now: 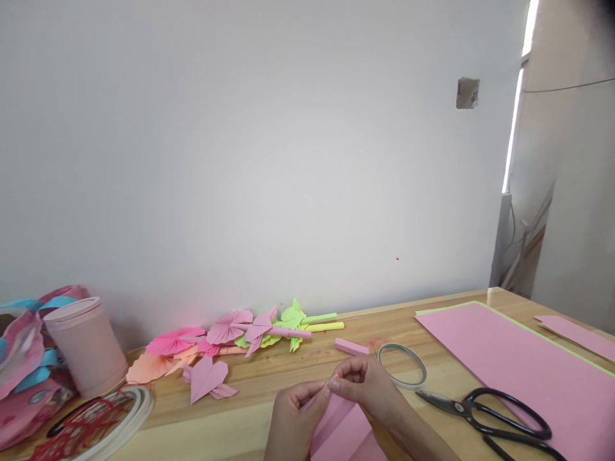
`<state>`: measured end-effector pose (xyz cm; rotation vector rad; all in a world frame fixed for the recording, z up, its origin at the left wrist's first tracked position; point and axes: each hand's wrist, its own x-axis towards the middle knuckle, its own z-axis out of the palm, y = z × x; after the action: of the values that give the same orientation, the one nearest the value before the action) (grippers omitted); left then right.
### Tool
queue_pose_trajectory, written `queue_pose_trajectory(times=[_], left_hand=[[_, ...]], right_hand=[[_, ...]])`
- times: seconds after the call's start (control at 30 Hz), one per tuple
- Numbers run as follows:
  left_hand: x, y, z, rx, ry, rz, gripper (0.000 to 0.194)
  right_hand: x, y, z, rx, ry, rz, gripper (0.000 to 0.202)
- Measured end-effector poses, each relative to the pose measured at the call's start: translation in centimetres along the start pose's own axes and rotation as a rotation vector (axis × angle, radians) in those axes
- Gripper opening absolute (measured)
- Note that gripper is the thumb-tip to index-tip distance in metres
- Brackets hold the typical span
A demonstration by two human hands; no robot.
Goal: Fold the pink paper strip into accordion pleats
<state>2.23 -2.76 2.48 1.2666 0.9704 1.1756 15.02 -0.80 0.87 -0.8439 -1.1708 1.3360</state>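
Observation:
A pink sheet of paper (346, 430) with straight creases hangs between my two hands near the bottom middle of the view. My left hand (298, 416) pinches its upper edge from the left. From the right, my right hand (368, 387) pinches the same edge, thumb and fingertips almost meeting those of the left. The fingertips cover the exact spot being gripped. Just beyond the hands lies a small folded pink paper strip (352, 347). A roll of tape (402, 366) rests beside my right hand, with black-handled scissors (473, 408) further right.
Pink paper sheets (519, 371) over green ones cover the right side. Folded paper flowers (230, 330) and a pink paper heart (208, 379) lie left of centre. At far left stand a pink canister (87, 346), white coiled tubing (129, 419) and a patterned bag (29, 378). A wall backs the table.

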Motion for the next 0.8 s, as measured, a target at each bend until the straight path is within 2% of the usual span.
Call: queue_pose_trajectory(times=[0.17, 0.37, 0.53, 0.63, 0.8], left_hand=[[0.2, -0.2, -0.1, 0.043, -0.021, -0.001, 0.016], [0.1, -0.3, -0.1, -0.030, -0.041, -0.051, 0.019], [0.2, -0.8, -0.1, -0.043, -0.095, -0.048, 0.024], [0.4, -1.2, -0.5, -0.044, -0.139, -0.040, 0.027], [0.9, -1.7, -1.4, -0.028, -0.128, -0.028, 0.026]], right_hand=[[-0.3, -0.7, 0.3, -0.022, -0.013, 0.022, 0.022], [-0.5, -1.1, 0.1, -0.085, -0.035, 0.025, 0.029], [-0.4, -1.1, 0.4, -0.201, 0.052, -0.094, 0.021], [-0.4, -1.4, 0.0, -0.213, 0.111, -0.092, 0.022], [-0.1, -1.8, -1.4, -0.179, 0.134, -0.069, 0.025]])
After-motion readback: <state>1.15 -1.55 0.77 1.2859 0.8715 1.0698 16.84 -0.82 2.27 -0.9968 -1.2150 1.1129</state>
